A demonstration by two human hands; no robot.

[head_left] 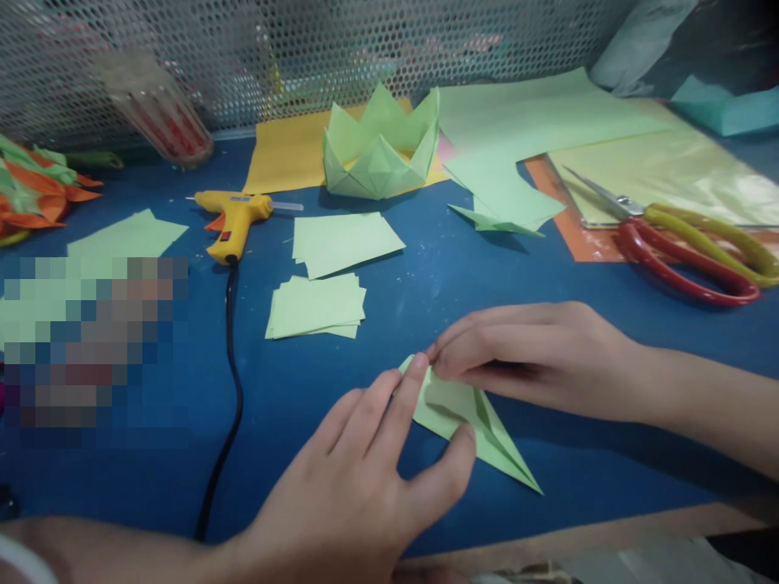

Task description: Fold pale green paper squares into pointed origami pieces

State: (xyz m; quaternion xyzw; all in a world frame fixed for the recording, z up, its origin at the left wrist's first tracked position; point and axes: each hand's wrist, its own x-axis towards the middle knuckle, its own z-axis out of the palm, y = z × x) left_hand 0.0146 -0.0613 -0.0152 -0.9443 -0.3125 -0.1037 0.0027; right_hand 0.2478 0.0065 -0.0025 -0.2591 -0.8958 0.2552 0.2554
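Note:
A light green folded paper (454, 410) lies on the blue table near its front edge, its long point toward the lower right. My left hand (371, 462) rests over it with fingers and thumb spread, the index fingertip pressing near the top corner. From the right, my right hand (535, 353) has its fingers closed together at that same corner, pinching the paper's edge. The right fingertips partly hide the fold. Just beyond my left hand sit two stacks of cut green paper, a nearer stack (316, 307) and a farther stack (346, 242).
A yellow glue gun (234, 219) trails a black cord (234, 357) at left. Behind stand a green folded paper crown (382, 166) and a tilted clear jar (161, 113) by a perforated metal panel (273, 57). Red-and-yellow-handled scissors (687, 243) lie at right on paper sheets.

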